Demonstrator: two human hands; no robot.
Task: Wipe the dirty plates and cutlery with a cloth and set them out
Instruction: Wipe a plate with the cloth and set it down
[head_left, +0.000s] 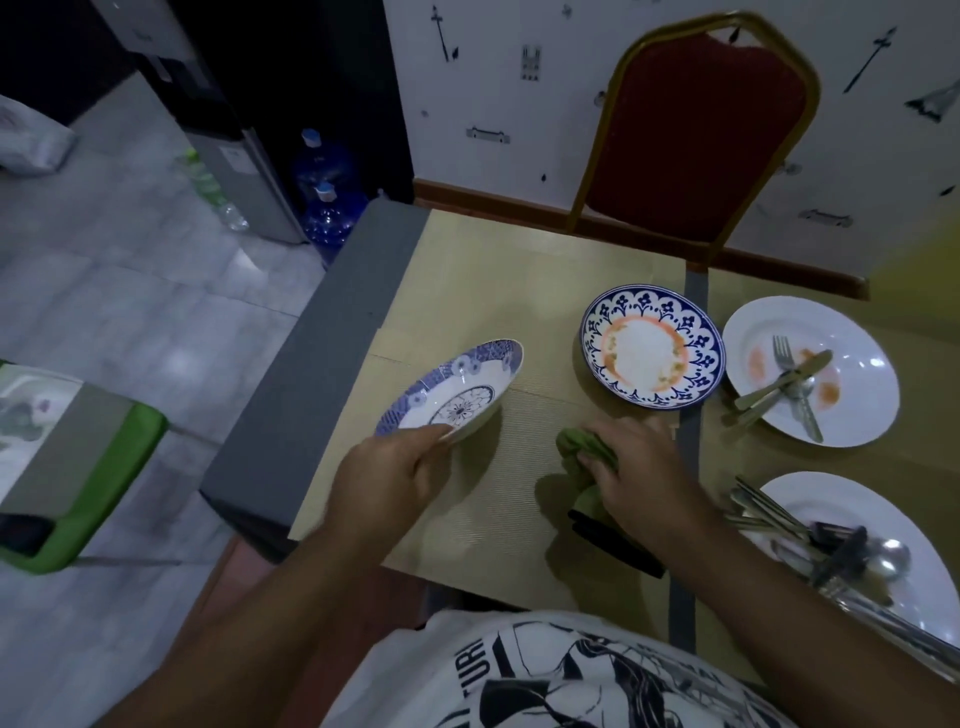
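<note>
Four plates (467, 384) (644, 353) (857, 415) (800, 493), one cloth (582, 447), two hands (395, 483) (644, 467)

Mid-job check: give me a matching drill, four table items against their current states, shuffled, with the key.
1. blue-patterned white plate with flower centre
2. blue-rimmed ceramic plate with floral border
3. far plain white round plate
4. crumpled green cloth

A. carries metal cutlery
B. gripped by right hand
C. tilted, held by left hand
D. flat, orange ring of residue, no cutlery

Pairs: 1-C, 2-D, 3-A, 4-B
</note>
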